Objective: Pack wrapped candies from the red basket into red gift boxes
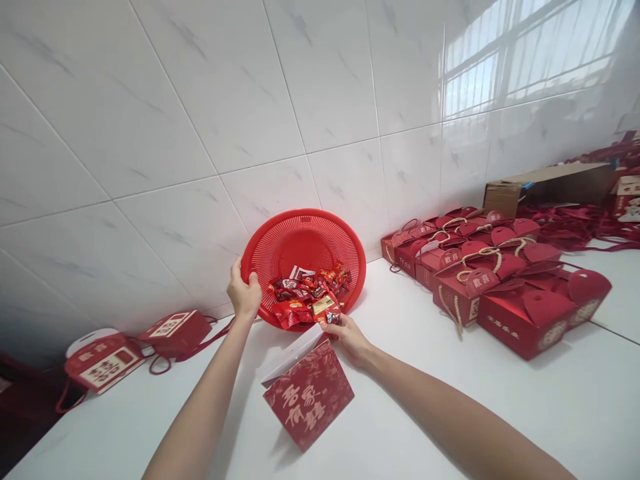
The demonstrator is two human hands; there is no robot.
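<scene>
A red plastic basket (305, 233) is tilted on its side against the tiled wall, its mouth facing me. My left hand (244, 290) is closed on its left rim, thumb on the inside. Several wrapped candies (310, 293) in mostly red wrappers lie in the lower part of the basket. My right hand (350, 340) is closed on the edge of a dark red paper gift box (310, 397) with pale Chinese lettering. The box hangs tilted just in front of the basket's lower rim, its open top towards the candies. Its inside is mostly hidden.
To the right stand rows of closed red gift boxes (525, 307) with cord handles. Behind them are a brown cardboard box (503, 198) and a heap of red ribbons (565, 223). Two red boxes (177, 333) lie at the left by the wall (165, 253).
</scene>
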